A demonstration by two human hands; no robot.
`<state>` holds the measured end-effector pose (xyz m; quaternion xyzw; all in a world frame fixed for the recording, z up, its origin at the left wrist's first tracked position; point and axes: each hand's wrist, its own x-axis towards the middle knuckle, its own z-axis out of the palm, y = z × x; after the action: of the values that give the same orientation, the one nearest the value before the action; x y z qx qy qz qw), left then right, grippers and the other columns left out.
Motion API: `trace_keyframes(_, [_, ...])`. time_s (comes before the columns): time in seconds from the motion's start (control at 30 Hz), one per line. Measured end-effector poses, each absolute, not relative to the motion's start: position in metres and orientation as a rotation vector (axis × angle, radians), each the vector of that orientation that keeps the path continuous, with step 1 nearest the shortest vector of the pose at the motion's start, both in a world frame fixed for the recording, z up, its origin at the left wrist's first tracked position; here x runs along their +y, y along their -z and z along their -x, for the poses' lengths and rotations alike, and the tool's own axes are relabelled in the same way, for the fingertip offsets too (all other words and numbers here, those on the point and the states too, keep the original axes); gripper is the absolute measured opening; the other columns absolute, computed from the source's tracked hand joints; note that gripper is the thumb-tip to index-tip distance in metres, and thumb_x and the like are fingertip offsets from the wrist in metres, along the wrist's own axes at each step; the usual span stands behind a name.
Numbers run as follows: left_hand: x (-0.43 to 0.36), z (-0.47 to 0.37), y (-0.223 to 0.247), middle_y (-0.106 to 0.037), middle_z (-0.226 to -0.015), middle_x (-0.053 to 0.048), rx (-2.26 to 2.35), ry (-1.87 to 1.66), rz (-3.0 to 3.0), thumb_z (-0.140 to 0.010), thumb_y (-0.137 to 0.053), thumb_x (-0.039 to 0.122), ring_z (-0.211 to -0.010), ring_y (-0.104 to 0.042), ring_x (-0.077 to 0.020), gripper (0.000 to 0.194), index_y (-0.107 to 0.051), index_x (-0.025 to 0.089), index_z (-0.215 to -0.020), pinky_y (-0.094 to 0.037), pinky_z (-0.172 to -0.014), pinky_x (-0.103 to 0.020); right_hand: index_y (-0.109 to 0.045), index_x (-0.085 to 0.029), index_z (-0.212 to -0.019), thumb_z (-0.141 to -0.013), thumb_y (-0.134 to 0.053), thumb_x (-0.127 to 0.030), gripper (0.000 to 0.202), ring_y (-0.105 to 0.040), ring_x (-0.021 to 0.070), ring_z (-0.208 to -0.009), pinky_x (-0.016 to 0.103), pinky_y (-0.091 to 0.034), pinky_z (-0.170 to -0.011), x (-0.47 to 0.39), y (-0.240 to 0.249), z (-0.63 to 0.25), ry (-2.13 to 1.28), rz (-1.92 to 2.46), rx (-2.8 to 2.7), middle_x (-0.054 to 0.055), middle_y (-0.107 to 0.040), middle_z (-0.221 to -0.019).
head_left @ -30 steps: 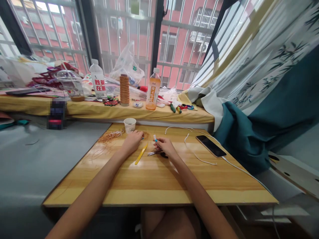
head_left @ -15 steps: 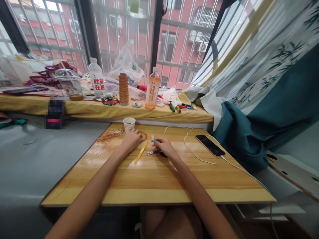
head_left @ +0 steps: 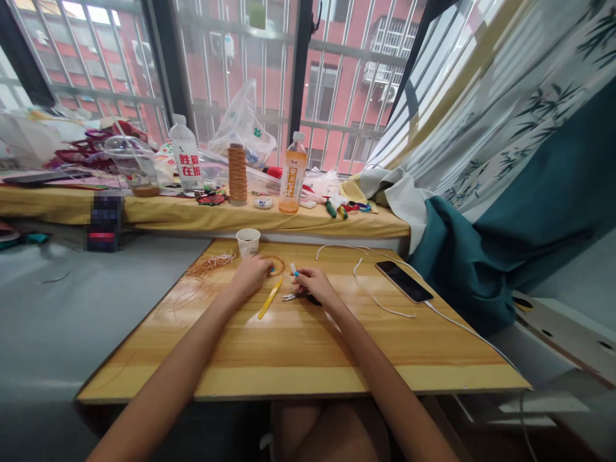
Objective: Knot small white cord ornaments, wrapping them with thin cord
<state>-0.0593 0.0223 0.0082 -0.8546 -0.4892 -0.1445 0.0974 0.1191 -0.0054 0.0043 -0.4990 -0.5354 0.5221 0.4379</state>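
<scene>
My left hand (head_left: 252,274) is closed at the near side of the paper cup, its fingertips pinching a loop of orange-brown cord (head_left: 280,262) that curves out to the right. A short white piece, seemingly folded cord (head_left: 293,269), pokes up from the pinched fingertips of my right hand (head_left: 310,281). Below that hand lie scissors (head_left: 290,297), blades pointing left, their dark handles partly covered. Between the two hands a slim yellow tool (head_left: 270,298) rests slantwise on the wooden table (head_left: 308,346); I cannot tell its kind.
Loose orange-brown threads (head_left: 205,266) spread at the table's left, near a paper cup (head_left: 248,242). To the right lie white cords (head_left: 375,298) and a phone (head_left: 404,281) on a cable. The sill behind holds a cord spool (head_left: 237,176), bottles (head_left: 292,176) and pliers (head_left: 331,208).
My left hand's fingers have drawn together and slightly left on the brown cord, showing more of its loop. My right hand keeps its pinch nearly in place. The view has shifted slightly.
</scene>
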Motion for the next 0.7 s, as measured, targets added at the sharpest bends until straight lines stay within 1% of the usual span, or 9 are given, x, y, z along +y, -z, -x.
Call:
trace_keyframes(0.07, [0.023,0.06,-0.007,-0.062,-0.078,-0.009,-1.437,0.408,2.54,-0.074,-0.041,0.013,-0.073,-0.056,-0.0185,0.022,-0.062,0.016,-0.082,-0.039,-0.064,-0.026,-0.057,-0.013,-0.068,-0.072,-0.052,-0.014,0.007,-0.05,0.0059,-0.04,0.018,-0.042,-0.042,-0.006,-0.005,-0.119,-1.292,1.244,-1.329,-0.004,-0.054,-0.052])
trace_keyframes(0.23, [0.02,0.062,-0.014,-0.06,-0.083,-0.011,-1.372,0.419,2.496,-0.072,-0.038,0.003,-0.08,-0.055,-0.0191,0.035,-0.054,0.012,-0.101,-0.04,-0.067,-0.026,-0.058,-0.013,-0.069,-0.072,-0.052,-0.014,0.007,-0.05,0.0059,-0.039,0.018,-0.041,-0.04,-0.006,-0.004,-0.118,-1.266,1.251,-1.33,-0.004,-0.054,-0.052])
trace_keyframes(0.33, [0.016,0.063,-0.02,-0.06,-0.082,-0.012,-1.454,0.503,2.382,-0.077,-0.035,0.007,-0.079,-0.056,-0.0205,0.027,-0.054,0.012,-0.096,-0.041,-0.065,-0.027,-0.058,-0.013,-0.068,-0.072,-0.054,-0.017,0.007,-0.048,0.0052,-0.038,0.017,-0.04,-0.039,-0.005,-0.002,-0.118,-1.23,1.251,-1.327,-0.004,-0.054,-0.051])
trace_keyframes(0.4, [0.015,0.062,-0.024,-0.06,-0.082,-0.012,-1.556,0.671,2.238,-0.082,-0.033,0.014,-0.078,-0.057,-0.0208,0.024,-0.054,0.013,-0.094,-0.04,-0.065,-0.027,-0.057,-0.014,-0.069,-0.072,-0.053,-0.018,0.006,-0.048,0.0048,-0.039,0.016,-0.039,-0.039,-0.004,-0.001,-0.118,-1.189,1.245,-1.317,-0.004,-0.054,-0.052])
trace_keyframes(0.47, [0.014,0.063,-0.028,-0.061,-0.079,-0.01,-1.667,0.886,2.064,-0.085,-0.03,0.022,-0.074,-0.058,-0.02,0.026,-0.053,0.014,-0.095,-0.04,-0.063,-0.027,-0.057,-0.014,-0.07,-0.072,-0.053,-0.017,0.005,-0.049,0.0045,-0.041,0.015,-0.039,-0.04,-0.004,-0.001,-0.118,-1.139,1.236,-1.305,-0.004,-0.054,-0.054])
trace_keyframes(0.57, [0.013,0.065,-0.035,-0.063,-0.077,-0.008,-1.799,1.204,1.856,-0.086,-0.03,0.03,-0.067,-0.059,-0.0181,0.027,-0.051,0.015,-0.094,-0.04,-0.059,-0.025,-0.057,-0.014,-0.074,-0.072,-0.051,-0.018,0.007,-0.049,0.0043,-0.043,0.015,-0.038,-0.041,-0.005,-0.003,-0.118,-1.07,1.222,-1.296,-0.004,-0.054,-0.056])
trace_keyframes(0.7, [0.013,0.069,-0.04,-0.063,-0.078,-0.005,-1.734,1.579,1.868,-0.084,-0.035,0.033,-0.07,-0.059,-0.015,0.024,-0.051,0.016,-0.09,-0.042,-0.064,-0.025,-0.057,-0.015,-0.077,-0.073,-0.049,-0.02,0.01,-0.049,0.0045,-0.044,0.015,-0.038,-0.041,-0.006,-0.005,-0.118,-1.027,1.21,-1.305,-0.003,-0.055,-0.059])
